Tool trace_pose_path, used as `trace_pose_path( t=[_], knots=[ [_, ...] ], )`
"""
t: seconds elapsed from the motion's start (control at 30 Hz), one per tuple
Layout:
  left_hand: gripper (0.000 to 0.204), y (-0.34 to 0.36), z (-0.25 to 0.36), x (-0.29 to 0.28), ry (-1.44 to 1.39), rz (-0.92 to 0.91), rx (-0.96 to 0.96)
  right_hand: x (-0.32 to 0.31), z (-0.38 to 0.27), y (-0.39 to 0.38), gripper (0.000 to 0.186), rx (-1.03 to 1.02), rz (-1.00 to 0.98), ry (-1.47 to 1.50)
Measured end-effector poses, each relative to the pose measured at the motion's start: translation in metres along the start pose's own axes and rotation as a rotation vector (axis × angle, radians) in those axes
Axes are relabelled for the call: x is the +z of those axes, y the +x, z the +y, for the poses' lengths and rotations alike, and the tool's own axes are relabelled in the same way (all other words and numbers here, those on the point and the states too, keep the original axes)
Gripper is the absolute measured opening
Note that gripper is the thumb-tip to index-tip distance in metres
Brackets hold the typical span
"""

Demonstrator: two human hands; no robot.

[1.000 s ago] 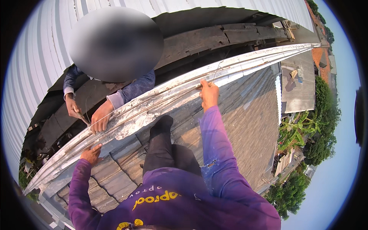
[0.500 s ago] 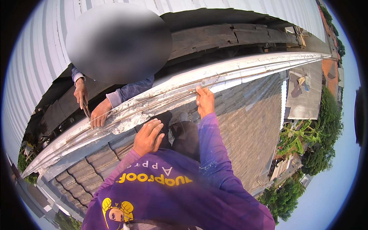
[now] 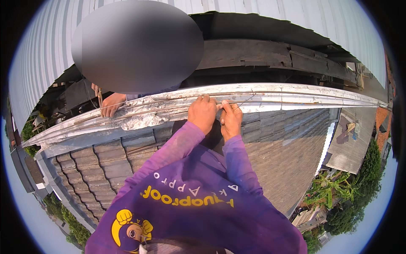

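Long thin metal rods (image 3: 163, 111) run along a white, rough-plastered ledge (image 3: 141, 120) in front of me. My left hand (image 3: 202, 114) is closed over the rods at the middle of the ledge, its fingertips hidden. Beside it, almost touching, my right hand (image 3: 231, 122) is closed in a pinch with thumb and forefinger at the rods. A short thin wire (image 3: 247, 100) slants up and right from my right fingers across the rods; the pinched end is hidden. Farther left, a co-worker's hand (image 3: 113, 104) rests on the ledge, and the other hand (image 3: 97, 90) grips a tool, partly hidden.
Below the ledge slopes a tiled roof (image 3: 275, 144). Corrugated metal sheeting (image 3: 46, 63) overhangs the far side, above dark wooden boards (image 3: 249, 53). A lower corrugated roof (image 3: 349, 144) and trees (image 3: 359, 186) lie down at the right, past the roof edge.
My left hand has moved up and right from above my lap onto the rods, next to my right hand. The view has turned, so the ledge lies more level.
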State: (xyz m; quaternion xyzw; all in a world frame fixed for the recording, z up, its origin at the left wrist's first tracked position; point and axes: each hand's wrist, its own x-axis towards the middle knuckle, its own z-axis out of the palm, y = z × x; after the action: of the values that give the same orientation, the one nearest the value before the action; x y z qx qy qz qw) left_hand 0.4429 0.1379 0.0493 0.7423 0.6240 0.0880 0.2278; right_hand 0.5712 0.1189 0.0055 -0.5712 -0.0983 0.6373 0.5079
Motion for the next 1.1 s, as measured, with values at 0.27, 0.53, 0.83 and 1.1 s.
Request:
trace_pose_path(
  t=[0.27, 0.53, 0.83, 1.1],
  knots=[
    [0.038, 0.01, 0.016, -0.018, 0.003, -0.099, -0.231, -0.002, -0.023, 0.006, 0.018, 0.173, 0.046, -0.174],
    [0.038, 0.009, 0.014, -0.009, -0.013, -0.051, -0.254, -0.004, -0.013, 0.008, 0.025, 0.153, -0.021, -0.208],
    [0.041, 0.011, 0.01, -0.011, 0.02, -0.091, -0.276, -0.012, -0.008, 0.014, 0.025, 0.109, -0.131, -0.191],
    [0.038, 0.017, 0.007, -0.017, 0.018, -0.178, -0.173, -0.013, -0.02, 0.001, 0.027, 0.146, -0.064, -0.176]
  ],
)
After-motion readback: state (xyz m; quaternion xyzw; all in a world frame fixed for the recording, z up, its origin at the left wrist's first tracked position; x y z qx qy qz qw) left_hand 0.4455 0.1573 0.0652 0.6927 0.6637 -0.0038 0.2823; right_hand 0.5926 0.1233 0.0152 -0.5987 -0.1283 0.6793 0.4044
